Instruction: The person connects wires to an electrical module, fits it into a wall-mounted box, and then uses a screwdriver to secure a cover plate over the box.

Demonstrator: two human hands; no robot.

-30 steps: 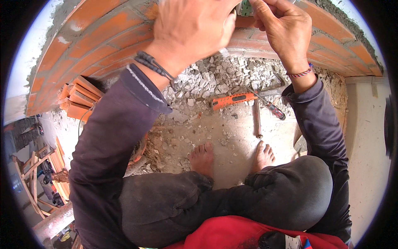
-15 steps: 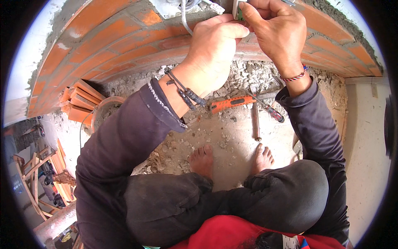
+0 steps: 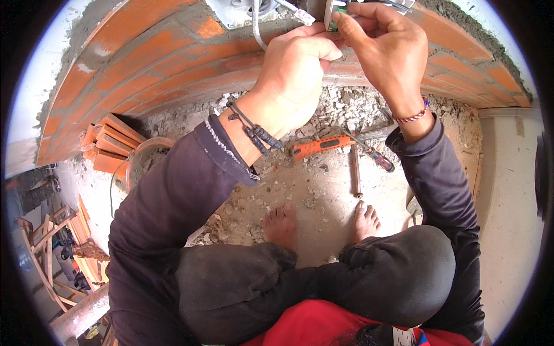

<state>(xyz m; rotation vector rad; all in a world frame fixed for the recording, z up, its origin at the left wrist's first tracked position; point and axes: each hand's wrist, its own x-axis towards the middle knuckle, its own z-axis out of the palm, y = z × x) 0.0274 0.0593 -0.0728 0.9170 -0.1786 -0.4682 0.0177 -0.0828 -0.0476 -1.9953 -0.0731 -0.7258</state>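
Note:
At the top of the view, my right hand (image 3: 395,63) grips a small white and green electrical fitting (image 3: 329,16) with closed fingers. My left hand (image 3: 294,78) is beside it, fingers curled in at the fitting's lower part. Just left of them, grey and white cables (image 3: 257,23) and a white connector (image 3: 303,16) come out of a grey wall box (image 3: 225,12) in the brick wall (image 3: 127,49). Grey wires or a metal piece (image 3: 398,6) show behind my right fingers, too unclear to name.
Rubble (image 3: 317,118) covers the ground below the wall, with an orange-handled hammer (image 3: 320,147), a screwdriver (image 3: 381,158) and a metal bar (image 3: 355,179). Stacked orange bricks (image 3: 112,144) and a bucket (image 3: 147,161) are at left. My bare feet and bent knees occupy the lower middle.
A second ago my left hand was higher, over the wall box; it moved down and right beside the fitting, uncovering the cables. Since then both hands have shifted only slightly.

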